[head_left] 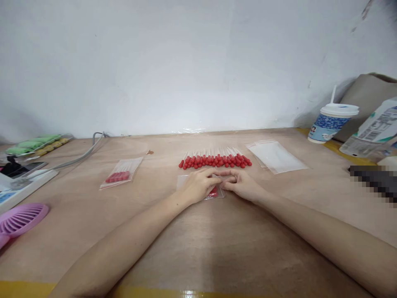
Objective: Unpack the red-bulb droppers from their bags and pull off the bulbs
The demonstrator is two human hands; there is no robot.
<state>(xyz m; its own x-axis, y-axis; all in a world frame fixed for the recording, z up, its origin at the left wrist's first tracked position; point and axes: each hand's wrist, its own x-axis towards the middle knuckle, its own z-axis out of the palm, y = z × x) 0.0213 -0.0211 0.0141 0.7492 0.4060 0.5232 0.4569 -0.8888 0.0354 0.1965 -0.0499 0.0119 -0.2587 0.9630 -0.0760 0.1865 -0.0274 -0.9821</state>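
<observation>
We had both hands close together at a small clear bag (pixel 181 181) on the wooden table (pixel 167 256). The bag lay beneath our left hand (pixel 200 184), its long axis seemingly left to right, with red tips (pixel 214 192) at its right end. Our left hand covered its middle and was nearer; our right hand (pixel 243 184) was at its right edge. Both hands' fingers were bent inward; we could not tell whether either pinched the plastic. Just beyond, on the far side, lay a row of red-tipped sticks (pixel 215 160).
</observation>
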